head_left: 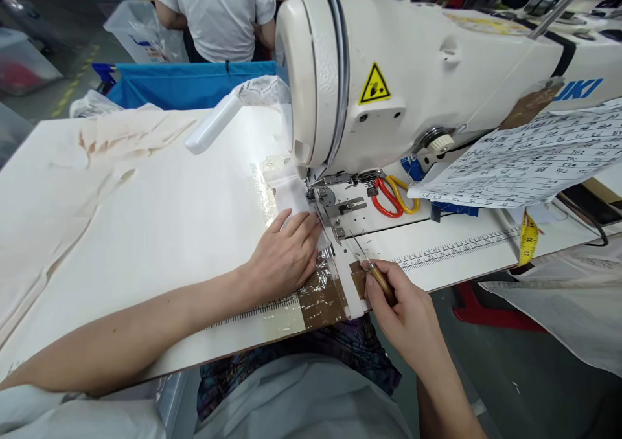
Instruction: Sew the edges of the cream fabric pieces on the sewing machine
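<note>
My left hand lies flat, palm down, on the table just left of the presser foot, its fingertips on a white fabric piece. My right hand is closed round the wooden handle of an awl, whose metal tip points up and left toward the needle plate. Between the hands a narrow white strip runs down to the table's front edge. Above them stands the head of a white sewing machine; its needle area is partly hidden.
Scissors with red and yellow handles lie right of the needle. A printed paper sheet and a yellow tape measure are at the right. Cream fabric covers the left tabletop. Behind a blue cloth bin, a person faces away.
</note>
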`<action>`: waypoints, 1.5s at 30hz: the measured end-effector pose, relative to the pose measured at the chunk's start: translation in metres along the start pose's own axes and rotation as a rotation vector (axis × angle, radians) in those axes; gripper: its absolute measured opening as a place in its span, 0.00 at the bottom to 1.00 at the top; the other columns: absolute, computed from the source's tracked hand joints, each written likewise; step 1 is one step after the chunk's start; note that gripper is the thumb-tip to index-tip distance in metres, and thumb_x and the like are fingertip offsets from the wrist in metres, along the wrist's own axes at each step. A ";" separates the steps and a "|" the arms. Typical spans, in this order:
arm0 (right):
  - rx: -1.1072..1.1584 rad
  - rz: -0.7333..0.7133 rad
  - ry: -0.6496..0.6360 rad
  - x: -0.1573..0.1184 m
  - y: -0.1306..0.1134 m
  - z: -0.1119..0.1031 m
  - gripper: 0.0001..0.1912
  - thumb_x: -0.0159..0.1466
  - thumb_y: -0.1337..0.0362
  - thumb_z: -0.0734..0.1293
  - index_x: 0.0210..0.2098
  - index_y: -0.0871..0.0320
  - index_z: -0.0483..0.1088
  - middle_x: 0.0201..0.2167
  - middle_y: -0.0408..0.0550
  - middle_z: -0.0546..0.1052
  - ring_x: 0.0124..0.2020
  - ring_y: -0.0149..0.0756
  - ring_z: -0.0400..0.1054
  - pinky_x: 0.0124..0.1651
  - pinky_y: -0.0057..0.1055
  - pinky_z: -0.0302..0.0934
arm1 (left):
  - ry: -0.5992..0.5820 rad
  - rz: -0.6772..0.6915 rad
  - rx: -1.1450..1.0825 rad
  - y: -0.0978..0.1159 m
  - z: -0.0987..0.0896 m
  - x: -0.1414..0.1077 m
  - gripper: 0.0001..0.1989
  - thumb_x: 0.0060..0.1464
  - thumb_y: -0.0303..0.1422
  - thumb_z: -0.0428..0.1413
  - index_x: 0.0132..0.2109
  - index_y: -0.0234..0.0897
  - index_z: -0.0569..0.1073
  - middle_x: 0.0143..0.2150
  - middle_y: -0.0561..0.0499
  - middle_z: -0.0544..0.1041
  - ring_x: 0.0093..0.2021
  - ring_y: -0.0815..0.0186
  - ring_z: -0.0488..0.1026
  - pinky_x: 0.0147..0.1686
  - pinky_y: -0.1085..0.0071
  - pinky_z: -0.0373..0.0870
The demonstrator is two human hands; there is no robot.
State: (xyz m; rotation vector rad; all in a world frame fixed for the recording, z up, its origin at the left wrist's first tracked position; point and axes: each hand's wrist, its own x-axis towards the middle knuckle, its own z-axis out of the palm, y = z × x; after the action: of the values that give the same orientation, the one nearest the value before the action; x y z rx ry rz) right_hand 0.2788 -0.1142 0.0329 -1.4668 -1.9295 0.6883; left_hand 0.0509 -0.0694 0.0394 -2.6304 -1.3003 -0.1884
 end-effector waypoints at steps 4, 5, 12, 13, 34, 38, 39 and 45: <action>0.015 0.008 0.012 -0.001 0.001 0.000 0.09 0.70 0.61 0.60 0.45 0.56 0.69 0.25 0.41 0.75 0.20 0.27 0.66 0.22 0.21 0.58 | -0.004 0.004 0.001 0.000 0.000 -0.001 0.22 0.67 0.32 0.41 0.61 0.25 0.67 0.62 0.37 0.68 0.62 0.53 0.63 0.63 0.52 0.60; 0.015 0.011 0.007 -0.002 0.001 0.000 0.09 0.71 0.61 0.60 0.45 0.56 0.69 0.25 0.41 0.75 0.20 0.28 0.66 0.22 0.21 0.58 | -0.003 0.005 0.001 0.000 0.000 -0.001 0.22 0.68 0.33 0.41 0.61 0.25 0.67 0.62 0.37 0.68 0.62 0.52 0.63 0.63 0.52 0.60; 0.021 0.035 0.018 -0.004 0.001 0.000 0.11 0.70 0.59 0.60 0.47 0.57 0.70 0.30 0.46 0.79 0.25 0.31 0.72 0.25 0.23 0.62 | 0.004 0.009 -0.016 0.000 0.000 0.000 0.22 0.67 0.33 0.41 0.60 0.24 0.67 0.61 0.36 0.68 0.62 0.52 0.64 0.62 0.53 0.60; 0.028 0.045 0.016 -0.004 0.000 0.000 0.12 0.70 0.59 0.60 0.48 0.57 0.70 0.30 0.46 0.79 0.26 0.32 0.72 0.26 0.23 0.63 | 0.001 0.008 -0.016 0.000 0.000 0.000 0.22 0.67 0.33 0.41 0.60 0.24 0.67 0.61 0.36 0.68 0.62 0.52 0.64 0.62 0.53 0.60; -0.288 -0.457 0.107 0.037 -0.030 0.046 0.13 0.70 0.69 0.57 0.49 0.62 0.69 0.34 0.50 0.76 0.31 0.34 0.72 0.28 0.27 0.61 | 0.023 -0.083 -0.184 -0.022 0.012 0.010 0.21 0.65 0.31 0.44 0.58 0.20 0.66 0.55 0.37 0.69 0.53 0.53 0.65 0.53 0.58 0.69; -0.423 -0.459 0.111 0.042 -0.032 0.050 0.14 0.71 0.69 0.56 0.50 0.63 0.70 0.37 0.50 0.78 0.29 0.32 0.72 0.25 0.27 0.58 | 0.030 -0.069 -0.168 -0.023 0.011 0.008 0.20 0.65 0.31 0.43 0.58 0.21 0.67 0.56 0.37 0.70 0.53 0.53 0.66 0.52 0.58 0.69; -0.446 -0.454 0.103 0.043 -0.032 0.050 0.14 0.71 0.68 0.56 0.51 0.62 0.70 0.37 0.50 0.78 0.28 0.32 0.71 0.25 0.27 0.57 | 0.032 -0.068 -0.166 -0.023 0.011 0.008 0.20 0.65 0.31 0.43 0.58 0.21 0.66 0.56 0.37 0.70 0.53 0.52 0.66 0.51 0.57 0.69; -0.542 -0.441 0.091 0.042 -0.033 0.053 0.15 0.71 0.69 0.56 0.50 0.62 0.70 0.37 0.50 0.78 0.26 0.32 0.71 0.25 0.29 0.57 | 0.043 -0.084 -0.186 -0.022 0.012 0.008 0.20 0.64 0.30 0.43 0.58 0.24 0.66 0.56 0.37 0.69 0.53 0.53 0.66 0.51 0.56 0.69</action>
State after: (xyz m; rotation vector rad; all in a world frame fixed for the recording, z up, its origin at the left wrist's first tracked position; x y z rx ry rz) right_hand 0.2102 -0.0840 0.0273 -1.2540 -2.3661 -0.1111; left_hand 0.0386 -0.0475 0.0320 -2.7062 -1.4446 -0.3945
